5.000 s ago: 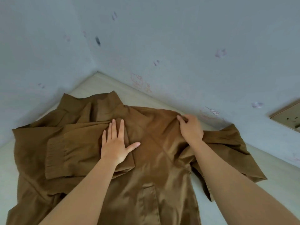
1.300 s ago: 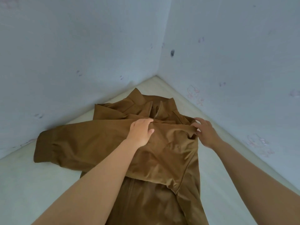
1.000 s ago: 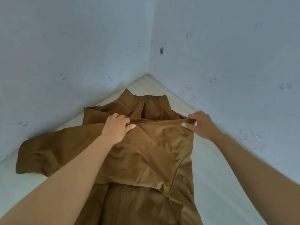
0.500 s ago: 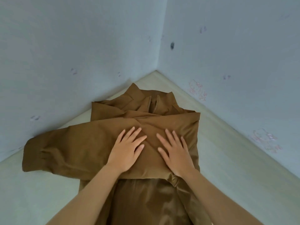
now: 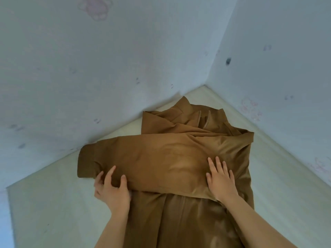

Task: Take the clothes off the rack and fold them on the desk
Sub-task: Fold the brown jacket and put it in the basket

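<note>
A brown jacket (image 5: 179, 221) lies flat on the pale table (image 5: 53, 203), which fits into the corner where two pale blue walls meet. The collar (image 5: 186, 111) points into that corner, and the hem end runs toward the person and out of the bottom of the view. An open zip (image 5: 203, 120) shows at the neck. One sleeve (image 5: 152, 158) is folded across the chest from the right side to the left. It lies as a broad band over the body of the jacket, and its cuff (image 5: 86, 161) reaches past the jacket's left edge onto the bare table, close to the left wall (image 5: 71, 68). The left hand (image 5: 112, 190) is at the near edge of the sleeve, just beside the cuff. Its fingers (image 5: 111, 173) are curled over the top of the cloth and the thumb presses on top too, while the lower fingers tuck in at the edge, so the hand is grasping the sleeve. The right hand (image 5: 221, 181) lies palm down on the sleeve where it crosses the right side of the chest. Its fingers (image 5: 217, 163) are straight, slightly spread and released, pressing the cloth flat and gripping nothing. Both bare forearms come in from the bottom of the view, the right one over the lower jacket. The right wall (image 5: 286, 51) has a small dark spot (image 5: 228, 61) and faint pinkish marks. The left wall has a pale pink print (image 5: 96, 8) near the top and a few small grey smudges.
</note>
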A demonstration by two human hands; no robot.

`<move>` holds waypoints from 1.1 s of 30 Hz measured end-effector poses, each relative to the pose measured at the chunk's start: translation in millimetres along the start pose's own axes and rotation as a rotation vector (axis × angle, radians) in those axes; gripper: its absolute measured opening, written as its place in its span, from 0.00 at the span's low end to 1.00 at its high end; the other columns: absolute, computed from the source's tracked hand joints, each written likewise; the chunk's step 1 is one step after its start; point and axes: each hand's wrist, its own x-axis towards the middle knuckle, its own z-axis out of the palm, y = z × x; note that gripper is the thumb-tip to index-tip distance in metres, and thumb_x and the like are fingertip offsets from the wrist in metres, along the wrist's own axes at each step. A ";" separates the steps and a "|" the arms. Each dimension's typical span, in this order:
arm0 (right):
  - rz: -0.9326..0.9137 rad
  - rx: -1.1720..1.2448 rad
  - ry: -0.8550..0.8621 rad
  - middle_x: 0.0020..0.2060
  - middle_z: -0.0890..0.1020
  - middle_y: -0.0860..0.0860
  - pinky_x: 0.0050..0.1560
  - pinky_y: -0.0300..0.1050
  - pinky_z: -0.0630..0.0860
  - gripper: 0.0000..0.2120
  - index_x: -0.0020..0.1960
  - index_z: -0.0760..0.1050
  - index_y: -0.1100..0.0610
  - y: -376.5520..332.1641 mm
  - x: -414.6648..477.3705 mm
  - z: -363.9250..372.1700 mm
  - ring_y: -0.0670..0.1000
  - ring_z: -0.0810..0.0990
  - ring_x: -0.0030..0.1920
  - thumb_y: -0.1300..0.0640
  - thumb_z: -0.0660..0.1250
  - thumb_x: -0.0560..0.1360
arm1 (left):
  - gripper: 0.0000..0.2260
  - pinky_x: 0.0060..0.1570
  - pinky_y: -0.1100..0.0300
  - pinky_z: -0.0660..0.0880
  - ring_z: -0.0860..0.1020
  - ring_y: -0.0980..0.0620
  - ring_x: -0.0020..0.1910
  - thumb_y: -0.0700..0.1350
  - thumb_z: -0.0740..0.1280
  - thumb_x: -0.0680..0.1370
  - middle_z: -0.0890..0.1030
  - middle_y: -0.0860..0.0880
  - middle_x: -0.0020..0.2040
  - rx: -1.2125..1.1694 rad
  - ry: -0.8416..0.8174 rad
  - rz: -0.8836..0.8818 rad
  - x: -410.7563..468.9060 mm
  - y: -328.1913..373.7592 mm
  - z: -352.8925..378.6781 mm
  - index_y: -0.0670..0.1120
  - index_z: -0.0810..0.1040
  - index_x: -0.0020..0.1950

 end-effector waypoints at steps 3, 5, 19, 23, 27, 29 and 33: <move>-0.142 -0.002 0.125 0.78 0.40 0.48 0.77 0.51 0.51 0.28 0.77 0.35 0.46 -17.3 -14.3 3.0 0.52 0.44 0.78 0.49 0.47 0.83 | 0.32 0.67 0.47 0.69 0.68 0.42 0.67 0.42 0.76 0.71 0.65 0.42 0.70 -0.362 0.066 -0.338 12.6 6.2 -19.4 0.46 0.65 0.71; -0.296 -0.009 0.179 0.77 0.38 0.46 0.76 0.47 0.52 0.31 0.76 0.32 0.43 -30.0 -26.0 7.6 0.51 0.44 0.78 0.52 0.50 0.83 | 0.35 0.66 0.52 0.69 0.71 0.46 0.66 0.41 0.76 0.71 0.70 0.45 0.68 -0.611 0.021 -0.461 27.3 16.3 -27.2 0.43 0.62 0.73; -0.252 0.171 -0.027 0.79 0.45 0.47 0.77 0.46 0.51 0.28 0.78 0.42 0.44 -65.4 -55.0 5.7 0.50 0.46 0.78 0.54 0.51 0.84 | 0.20 0.61 0.52 0.75 0.79 0.52 0.54 0.39 0.67 0.76 0.79 0.50 0.58 -0.803 -0.233 -0.210 40.8 109.7 -45.1 0.49 0.72 0.67; -0.027 0.662 -0.037 0.73 0.67 0.47 0.71 0.42 0.59 0.20 0.72 0.66 0.50 -34.5 -50.5 -14.0 0.49 0.65 0.72 0.48 0.52 0.83 | 0.21 0.62 0.68 0.68 0.75 0.63 0.56 0.43 0.66 0.78 0.77 0.56 0.60 -0.420 -0.498 0.397 -19.0 140.5 -14.6 0.52 0.69 0.70; 0.310 1.509 -0.012 0.62 0.76 0.52 0.68 0.51 0.69 0.27 0.66 0.69 0.54 -3.0 -43.0 -30.6 0.54 0.75 0.64 0.36 0.48 0.80 | 0.23 0.75 0.58 0.49 0.63 0.59 0.72 0.60 0.67 0.74 0.65 0.59 0.74 0.246 -1.045 0.855 -60.9 117.7 28.5 0.57 0.69 0.68; 0.387 1.769 -0.098 0.62 0.76 0.54 0.68 0.54 0.70 0.33 0.68 0.66 0.56 10.9 -42.2 -32.2 0.56 0.75 0.65 0.32 0.51 0.77 | 0.22 0.75 0.57 0.45 0.59 0.58 0.75 0.63 0.63 0.76 0.65 0.58 0.74 0.420 -1.156 0.892 -63.6 96.4 39.2 0.56 0.72 0.67; 0.450 1.702 -0.091 0.56 0.80 0.53 0.58 0.50 0.77 0.23 0.62 0.72 0.59 14.2 -35.1 -27.5 0.54 0.79 0.57 0.45 0.68 0.75 | 0.11 0.75 0.56 0.57 0.68 0.55 0.71 0.50 0.63 0.81 0.75 0.55 0.67 0.315 -0.805 1.079 -47.7 68.8 47.9 0.54 0.78 0.61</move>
